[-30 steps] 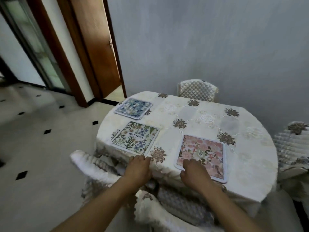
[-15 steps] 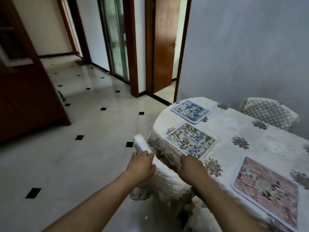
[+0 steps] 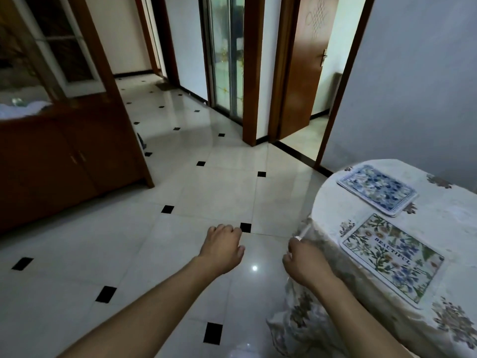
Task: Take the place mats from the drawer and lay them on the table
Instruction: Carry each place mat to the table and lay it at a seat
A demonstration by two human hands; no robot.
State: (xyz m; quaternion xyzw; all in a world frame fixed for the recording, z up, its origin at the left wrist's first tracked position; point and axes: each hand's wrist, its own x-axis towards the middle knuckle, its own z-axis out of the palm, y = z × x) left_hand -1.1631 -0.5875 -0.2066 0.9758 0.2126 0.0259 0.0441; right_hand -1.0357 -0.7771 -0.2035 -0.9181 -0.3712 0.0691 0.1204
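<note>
Head view: a tiled room with a cloth-covered table [image 3: 438, 228] at the right and two place mats lying flat on it.

White glossy floor tiles [image 3: 206, 192] with small black diamond insets fill the middle; a dark wooden cabinet [image 3: 64, 156] with glazed upper doors stands at the left, a sliding glass door [image 3: 227, 52] and an open wooden door [image 3: 304, 68] at the back. On the floral tablecloth, the blue-patterned mat [image 3: 377, 189] lies farther off and the mat printed "BEAUTIFUL" [image 3: 392, 257] nearer, apart from each other. No drawer can be made out. The left hand [image 3: 223, 248] hangs over the floor, fingers loosely curled and holding nothing. The right hand [image 3: 304, 262] sits at the table's edge, fingers curled inward; whether it grips the cloth I cannot tell.
</note>
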